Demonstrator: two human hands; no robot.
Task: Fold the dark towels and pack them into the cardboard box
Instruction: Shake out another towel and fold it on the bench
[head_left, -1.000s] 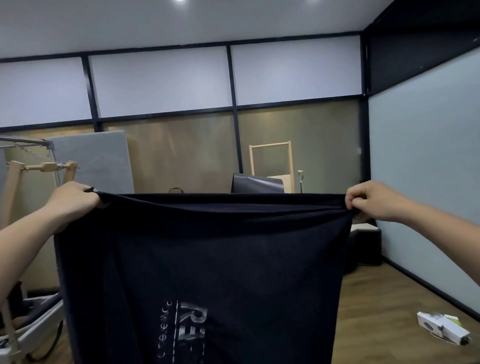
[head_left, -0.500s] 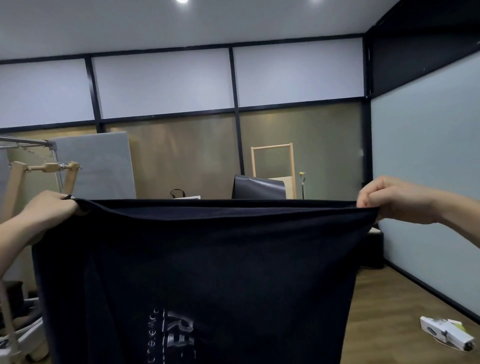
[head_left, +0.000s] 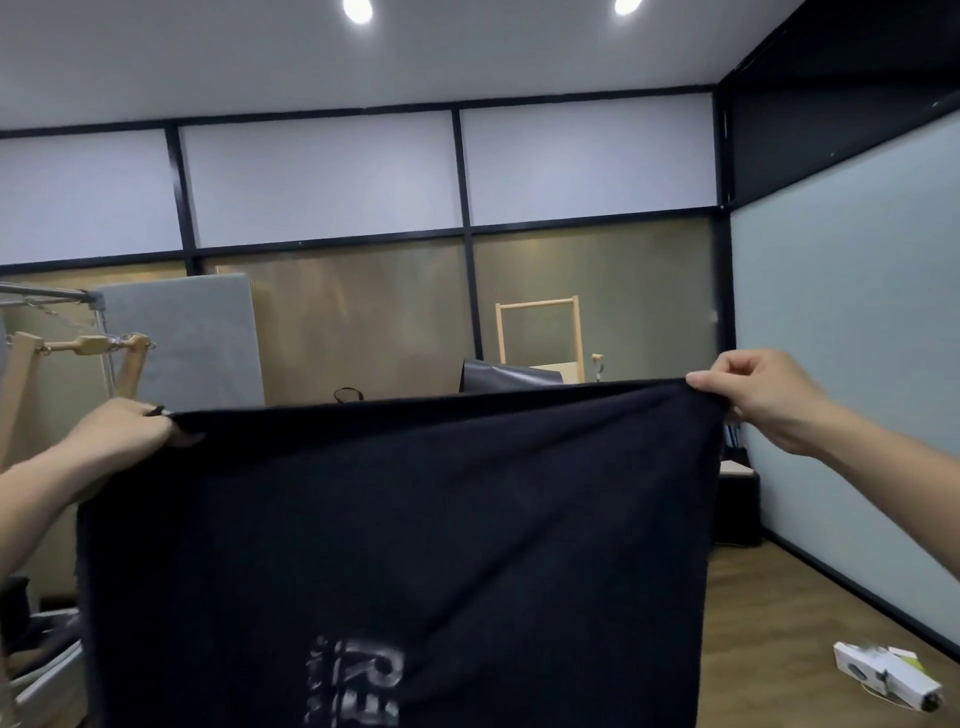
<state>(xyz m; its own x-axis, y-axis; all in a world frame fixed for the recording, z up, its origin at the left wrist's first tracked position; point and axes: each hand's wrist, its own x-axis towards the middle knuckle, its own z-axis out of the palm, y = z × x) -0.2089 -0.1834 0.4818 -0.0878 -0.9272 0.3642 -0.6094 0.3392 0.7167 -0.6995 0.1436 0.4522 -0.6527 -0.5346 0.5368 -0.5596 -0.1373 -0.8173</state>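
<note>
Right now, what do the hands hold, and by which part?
A dark towel with pale lettering: the left hand grips its upper left corner, the right hand pinches its upper right corner.

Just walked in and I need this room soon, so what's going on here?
A person holds a dark towel spread wide in the air, the left hand gripping one top corner and the right hand pinching the other. The towel hangs down, with pale lettering low on it. No cardboard box is in view.
</note>
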